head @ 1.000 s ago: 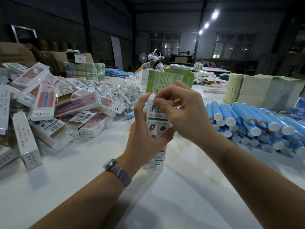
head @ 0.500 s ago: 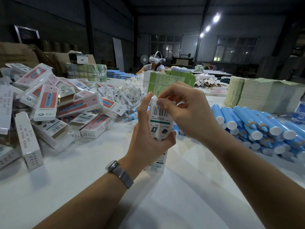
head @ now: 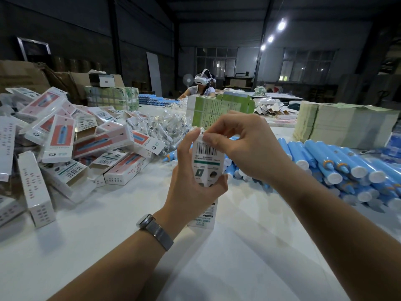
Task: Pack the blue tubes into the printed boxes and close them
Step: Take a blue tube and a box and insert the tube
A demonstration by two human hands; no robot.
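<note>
At frame centre, the left hand (head: pixel 191 181) grips a printed box (head: pixel 207 164) standing upright on the white table (head: pixel 108 246); the right hand (head: pixel 243 144) pinches its top flap. Blue tubes (head: pixel 338 168) lie heaped at right, boxes piled (head: pixel 65 144) at left.

Box (head: pixel 207 165) top flap hidden behind fingers (head: pixel 213 139).
</note>
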